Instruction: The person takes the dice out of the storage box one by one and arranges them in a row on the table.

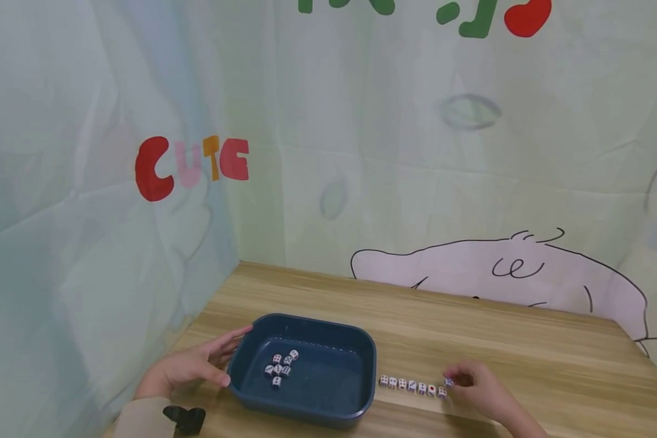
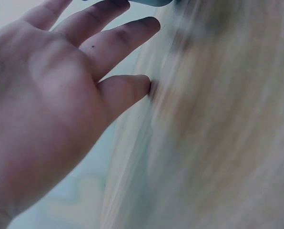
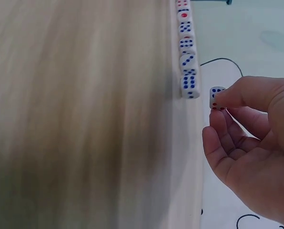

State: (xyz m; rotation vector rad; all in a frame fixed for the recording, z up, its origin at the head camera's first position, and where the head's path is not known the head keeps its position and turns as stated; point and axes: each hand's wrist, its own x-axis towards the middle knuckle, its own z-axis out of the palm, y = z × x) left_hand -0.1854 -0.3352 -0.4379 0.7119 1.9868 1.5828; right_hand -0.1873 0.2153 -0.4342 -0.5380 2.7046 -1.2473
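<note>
Extending the dice row (image 1: pixel 412 386) seems underway: right hand (image 1: pixel 479 388) pinches a die (image 3: pixel 217 90), left hand (image 1: pixel 188 367) rests spread against the tray (image 1: pixel 331 384); next likely needs flush placement.

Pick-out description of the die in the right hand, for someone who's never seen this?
On the wooden table, find the dark blue tray; a row of dice runs off to its right. At the row's far end, the right hand pinches one white die. It's the only die in a hand.
</note>
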